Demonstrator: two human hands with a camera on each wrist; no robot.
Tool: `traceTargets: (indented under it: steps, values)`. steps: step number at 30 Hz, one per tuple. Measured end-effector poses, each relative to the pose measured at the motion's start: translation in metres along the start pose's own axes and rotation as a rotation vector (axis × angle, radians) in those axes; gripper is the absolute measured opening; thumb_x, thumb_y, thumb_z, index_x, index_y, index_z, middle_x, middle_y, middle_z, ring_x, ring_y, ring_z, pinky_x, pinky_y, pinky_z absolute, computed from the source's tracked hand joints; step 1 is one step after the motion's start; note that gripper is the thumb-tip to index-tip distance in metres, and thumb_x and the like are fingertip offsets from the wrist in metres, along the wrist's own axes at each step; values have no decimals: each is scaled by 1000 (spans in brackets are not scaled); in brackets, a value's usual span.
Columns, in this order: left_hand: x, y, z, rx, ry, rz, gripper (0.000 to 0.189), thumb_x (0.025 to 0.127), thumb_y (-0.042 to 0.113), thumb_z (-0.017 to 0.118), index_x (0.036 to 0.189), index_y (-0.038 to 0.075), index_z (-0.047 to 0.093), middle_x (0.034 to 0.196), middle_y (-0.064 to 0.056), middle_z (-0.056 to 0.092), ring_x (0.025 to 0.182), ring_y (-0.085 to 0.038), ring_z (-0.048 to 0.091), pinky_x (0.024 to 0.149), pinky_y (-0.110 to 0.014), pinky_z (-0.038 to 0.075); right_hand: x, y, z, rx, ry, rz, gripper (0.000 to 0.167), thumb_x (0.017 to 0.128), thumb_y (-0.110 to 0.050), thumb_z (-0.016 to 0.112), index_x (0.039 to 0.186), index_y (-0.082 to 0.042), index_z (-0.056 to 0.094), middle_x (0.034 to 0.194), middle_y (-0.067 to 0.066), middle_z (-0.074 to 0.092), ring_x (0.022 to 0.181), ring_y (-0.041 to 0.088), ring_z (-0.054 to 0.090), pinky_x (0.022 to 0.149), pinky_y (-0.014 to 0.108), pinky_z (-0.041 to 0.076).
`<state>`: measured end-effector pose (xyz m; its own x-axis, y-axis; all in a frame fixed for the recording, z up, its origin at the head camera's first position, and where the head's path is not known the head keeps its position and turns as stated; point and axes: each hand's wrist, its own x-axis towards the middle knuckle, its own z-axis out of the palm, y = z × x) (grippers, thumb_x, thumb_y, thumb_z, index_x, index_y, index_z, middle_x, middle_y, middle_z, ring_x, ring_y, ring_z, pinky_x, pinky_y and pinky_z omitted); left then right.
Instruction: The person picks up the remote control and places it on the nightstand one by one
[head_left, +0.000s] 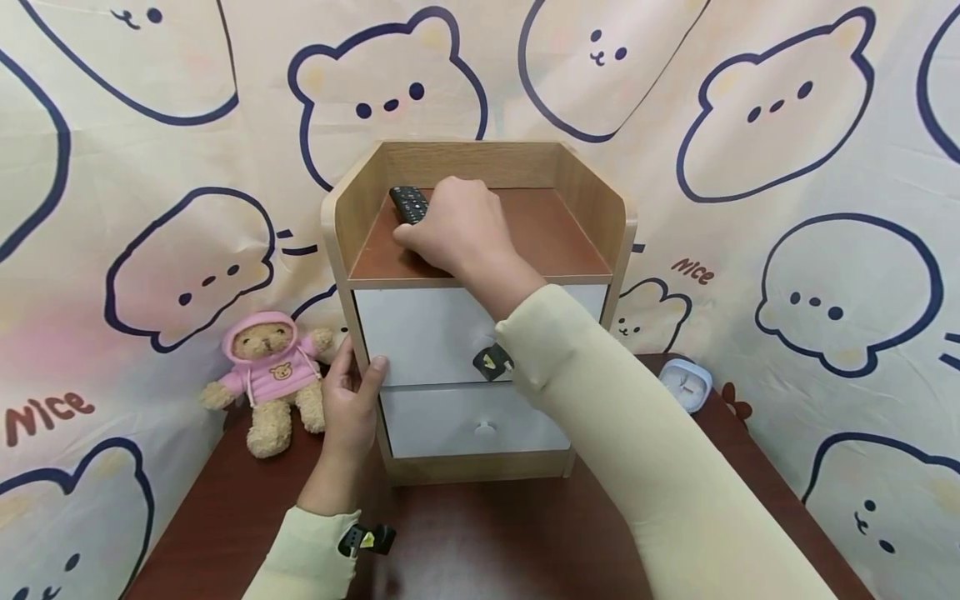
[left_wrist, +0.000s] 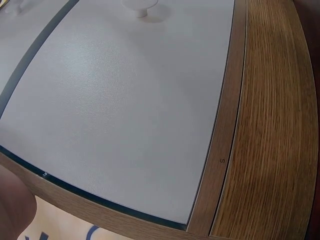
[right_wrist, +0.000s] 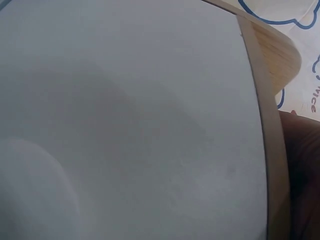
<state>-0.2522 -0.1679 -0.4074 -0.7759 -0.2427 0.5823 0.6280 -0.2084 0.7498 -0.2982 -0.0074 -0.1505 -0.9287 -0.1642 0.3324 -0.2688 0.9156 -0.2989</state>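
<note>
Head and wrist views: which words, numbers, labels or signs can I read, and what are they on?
"Nice": backdrop, left side.
"Nice": backdrop, right side.
"S" or "5", cannot tell which: one small mark on the cabinet frame.
Remote buttons: too small to read.
Clock dial: too small to read.
Yellow marks on the black wrist devices: too small to read.
</note>
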Motion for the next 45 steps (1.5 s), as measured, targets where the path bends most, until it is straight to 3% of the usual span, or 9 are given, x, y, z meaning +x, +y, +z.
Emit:
traceTargets:
  steps: [11,23,29,30,33,36,39,42,45]
  values:
    - [0,1,0,37,4,7,52,104,-2,59,154,9,60,132,-4,69,123,-17,62,100,-24,53,-3,-7,10,-56,48,-56,41,92,-58,72,80,-19,70,82,-1,68,78,17,67,63,31,53]
    - [-3,1,1,40,-7,-13,51,105,0,60,155,10,59,135,-4,68,125,-18,61,102,-25,51,-6,-6,13,-162,42,-90,49,96,-61,67,109,-15,76,94,0,70,83,17,67,69,33,56]
    - [-1,0,2,53,-3,-17,51,105,1,59,155,11,59,136,-6,67,126,-19,60,103,-26,51,-22,-2,4,-164,51,-80,69,100,-79,48,90,-17,75,84,1,68,76,19,66,62,33,52]
    - [0,0,2,55,-2,-18,51,105,1,60,155,11,59,135,-6,68,126,-19,60,102,-26,51,-29,1,2,-155,63,-87,73,101,-81,45,92,-15,75,84,2,68,76,19,66,63,33,51]
    - [1,0,2,47,-2,-12,51,105,2,60,155,11,59,135,-7,67,125,-20,60,102,-26,51,-54,14,3,-84,194,-192,69,106,-71,48,109,-8,75,94,5,70,86,21,64,76,35,52]
    - [2,1,2,37,-1,-1,51,105,1,60,155,9,59,134,-7,67,124,-19,60,101,-26,51,-87,37,18,66,447,-419,54,106,-47,61,129,1,69,109,11,72,100,26,63,90,38,52]
    - [0,1,3,33,-5,12,51,105,-1,59,155,8,59,134,-6,67,124,-19,60,101,-26,51,-122,63,42,200,668,-640,41,101,-30,67,124,3,71,109,15,74,99,29,66,89,41,55]
    - [-1,1,3,32,-4,18,50,105,-2,59,154,7,59,133,-5,68,123,-18,61,101,-25,51,-153,89,67,276,764,-738,31,100,-24,65,114,4,71,99,13,73,90,28,68,80,40,58]
    - [-2,0,3,32,2,19,50,105,-2,59,154,7,60,132,-4,68,124,-18,61,101,-25,51,-181,117,95,327,765,-715,29,104,-25,62,110,1,72,95,9,71,86,23,68,77,36,59]
